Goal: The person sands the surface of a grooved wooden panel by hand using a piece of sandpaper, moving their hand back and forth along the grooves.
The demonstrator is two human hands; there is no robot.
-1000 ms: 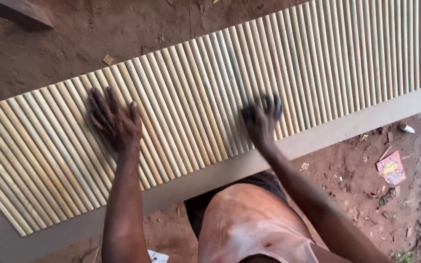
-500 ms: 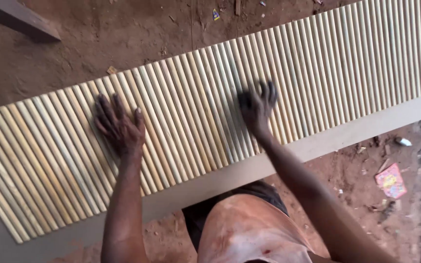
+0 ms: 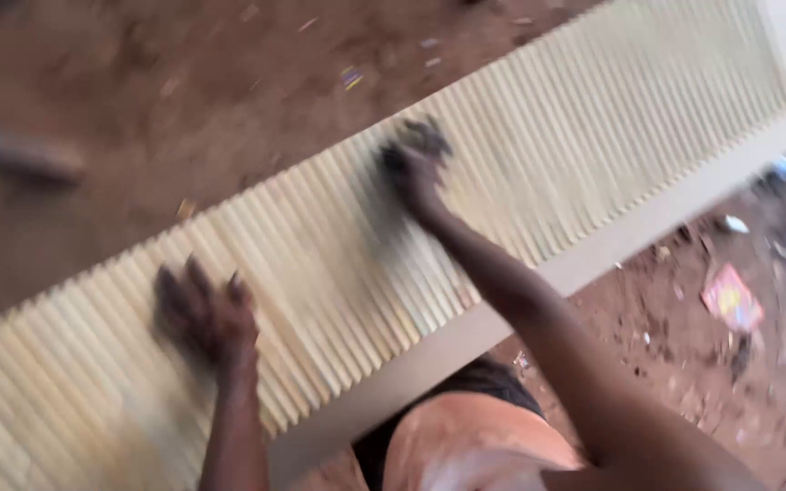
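We see a long panel of pale rounded slats (image 3: 539, 155), laid side by side like thin half-round rods, running slantwise from the lower left to the upper right. It lies on a plain light board (image 3: 593, 259) whose bare edge shows along the near side and at the far right end. The whole view is smeared by motion, so fine detail is lost.

Our right hand (image 3: 414, 165) lies on the slats near the panel's middle, towards its far edge, with the arm reaching out across the board. Its grip looks curled, fingers bent over something dark, but the blur keeps us from telling whether it is clamped on a thing or simply bunched. Our left hand (image 3: 200, 314) rests flat on the slats further left, fingers spread apart and holding nothing, palm down on the wood.

Beyond the panel we see reddish-brown dirt ground (image 3: 138, 109) scattered with small scraps. On the near right side, on the same ground, lies a small red and yellow wrapper (image 3: 731, 298) among bits of litter. Below, between our arms, shows a pale orange cloth (image 3: 466, 445) on our body.
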